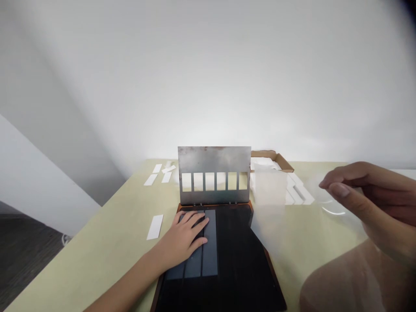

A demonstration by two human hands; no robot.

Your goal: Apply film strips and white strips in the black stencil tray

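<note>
My left hand [186, 236] lies flat, fingers spread, on dark grey strips [208, 249] set side by side on a black fixture base [240, 260] with an orange-brown rim. A metal stencil plate [214, 173] with several rectangular windows stands upright, hinged at the far edge of the base. My right hand [364, 199] is raised at the right, fingers pinched on a thin clear film [276, 203] that hangs blurred between the hand and the fixture.
White strips [155, 226] lie on the pale yellow-green table [113, 242], with more of them at the back left [160, 173]. A brown cardboard tray [276, 158] with white pieces stands behind the plate at the right. A white wall runs behind.
</note>
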